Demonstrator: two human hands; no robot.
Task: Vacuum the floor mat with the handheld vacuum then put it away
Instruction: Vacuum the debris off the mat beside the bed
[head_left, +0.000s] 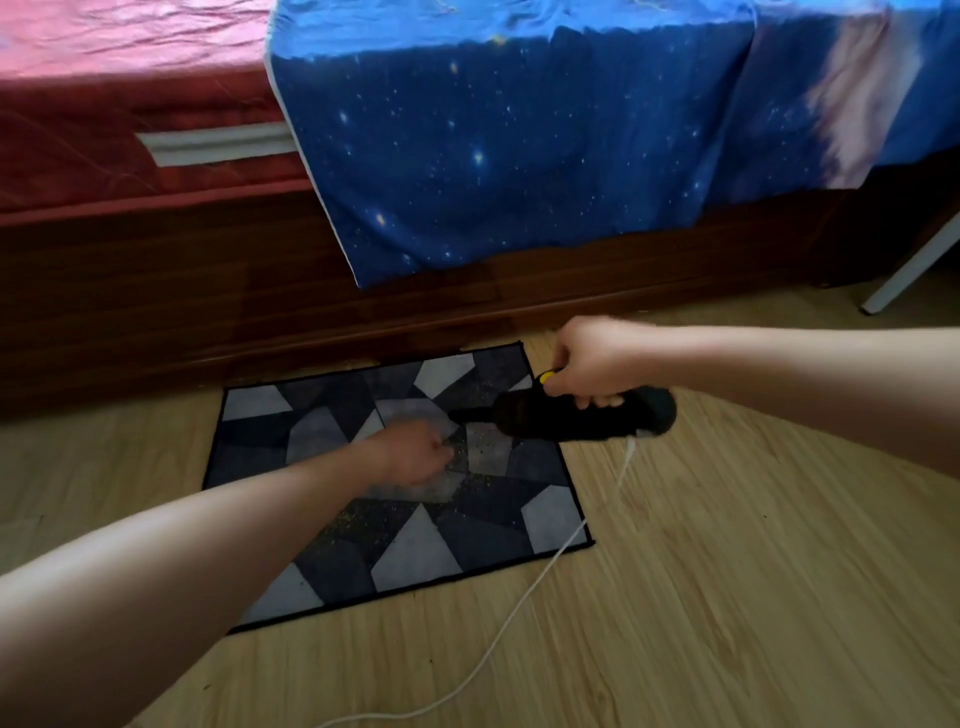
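A floor mat (332, 514) with a grey and dark blue geometric pattern lies on the wooden floor beside the bed; small specks dot its middle. My right hand (589, 361) grips the handle of a black handheld vacuum (566, 418), which has a yellow button. The vacuum's narrow nozzle points left over the mat's centre. My left hand (413, 452) hovers or rests over the middle of the mat just below the nozzle tip, fingers loosely curled; whether it holds anything I cannot tell. A white cord (524, 597) runs from the vacuum's rear across the mat's corner and the floor.
A bed with a dark wooden frame (208, 306), a red mattress (130, 104) and a hanging blue starry sheet (493, 156) borders the mat at the back. A white furniture leg (909, 265) stands at the right. Wooden floor (727, 571) surrounds the mat.
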